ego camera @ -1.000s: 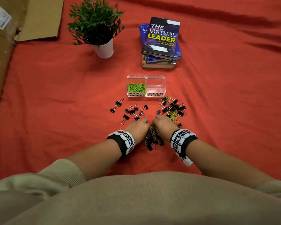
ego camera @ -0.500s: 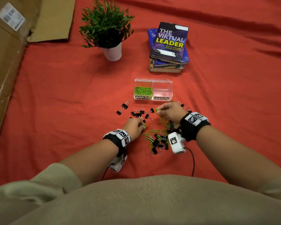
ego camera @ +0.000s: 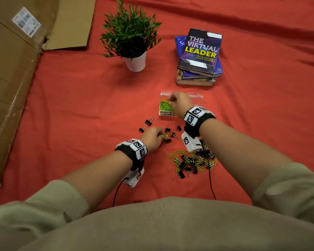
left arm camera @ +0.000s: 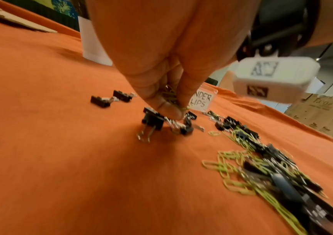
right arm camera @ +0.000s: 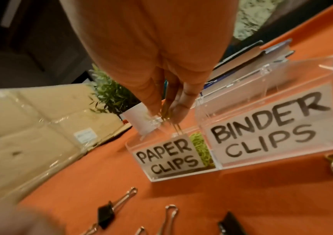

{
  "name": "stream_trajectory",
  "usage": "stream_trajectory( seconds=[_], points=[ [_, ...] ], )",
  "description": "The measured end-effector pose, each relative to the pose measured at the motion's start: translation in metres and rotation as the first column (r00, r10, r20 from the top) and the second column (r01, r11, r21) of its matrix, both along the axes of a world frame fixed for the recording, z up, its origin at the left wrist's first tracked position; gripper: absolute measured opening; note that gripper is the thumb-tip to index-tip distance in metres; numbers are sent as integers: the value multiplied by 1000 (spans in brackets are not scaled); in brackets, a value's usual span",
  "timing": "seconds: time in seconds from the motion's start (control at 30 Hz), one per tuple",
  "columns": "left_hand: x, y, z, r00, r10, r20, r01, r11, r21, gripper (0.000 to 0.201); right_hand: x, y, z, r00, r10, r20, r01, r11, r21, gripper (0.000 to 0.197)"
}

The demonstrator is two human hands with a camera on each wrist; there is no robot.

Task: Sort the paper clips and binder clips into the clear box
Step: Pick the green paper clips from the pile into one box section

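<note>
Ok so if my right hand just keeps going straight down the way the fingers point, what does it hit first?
Most likely the green paper clips already in the clear box's PAPER CLIPS compartment: your right hand, pinching paper clips, points down over it. Exact depth is unclear.

Warm, even light fills the head view; soft shadows sit under the plant (ego camera: 130, 33) and books (ego camera: 198, 58), and edges bow from the wide lens. Both wrist views are dimmer and orange-tinted, with motion blur smearing the clip pile (left arm camera: 272, 174) at lower right and the cardboard (right arm camera: 30, 127) at left.
</note>
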State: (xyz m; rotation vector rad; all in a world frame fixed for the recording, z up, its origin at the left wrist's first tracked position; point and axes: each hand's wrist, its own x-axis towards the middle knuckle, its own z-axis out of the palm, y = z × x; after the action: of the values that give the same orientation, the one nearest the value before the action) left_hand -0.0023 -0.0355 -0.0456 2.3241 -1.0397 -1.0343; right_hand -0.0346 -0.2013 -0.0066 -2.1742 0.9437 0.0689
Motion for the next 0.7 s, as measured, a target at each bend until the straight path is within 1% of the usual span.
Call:
stream_trajectory(
  seconds=[0.03,0.07,0.17,0.2,0.23,0.3,0.33,0.4,0.43,0.5,0.57,0.63,0.7],
  points=[
    [6,-6,4,1000,2,21,-2,1000,-16,22,-3,0,1,999,31,-33,-31,999,-12,24],
    [13,-12,9,999,2,38,-1,999,-37,22,-8,-1,2,999,36,-28,-37,999,-31,28],
    [29,-35,24,995,-16,100,27,994,-110,23,-34,2,2,993,-42,106,50,996,-80,25],
    [33,-44,29,990,-34,136,51,991,-124,23,-46,5,-2,993,-49,105,57,996,-75,23],
    [37,-52,32,984,-53,169,75,989,-131,24,-58,8,-7,997,-33,65,37,997,-68,21],
    [43,-72,35,973,-90,214,117,987,-113,25,-84,18,-16,994,58,-92,-63,996,-55,19],
    [46,-81,35,965,-121,231,143,986,-82,27,-95,23,-22,980,110,-165,-121,991,-58,18],
    [52,-95,32,949,-181,257,191,982,-12,30,-112,33,-36,952,189,-242,-216,972,-90,17],
    [53,-99,30,943,-198,269,204,979,7,32,-118,36,-42,945,208,-252,-242,964,-109,19],
    [54,-102,27,933,-218,287,215,976,43,34,-124,42,-49,949,215,-231,-249,960,-127,24],
    [51,-101,26,927,-227,297,219,974,60,37,-126,48,-52,949,235,-210,-267,954,-138,24],
    [44,-94,27,923,-217,318,227,974,6,38,-128,54,-54,943,268,-195,-297,944,-141,24],
    [33,-78,29,905,-201,374,253,963,-94,33,-131,59,-54,936,303,-177,-327,937,-121,27]
  ],
)
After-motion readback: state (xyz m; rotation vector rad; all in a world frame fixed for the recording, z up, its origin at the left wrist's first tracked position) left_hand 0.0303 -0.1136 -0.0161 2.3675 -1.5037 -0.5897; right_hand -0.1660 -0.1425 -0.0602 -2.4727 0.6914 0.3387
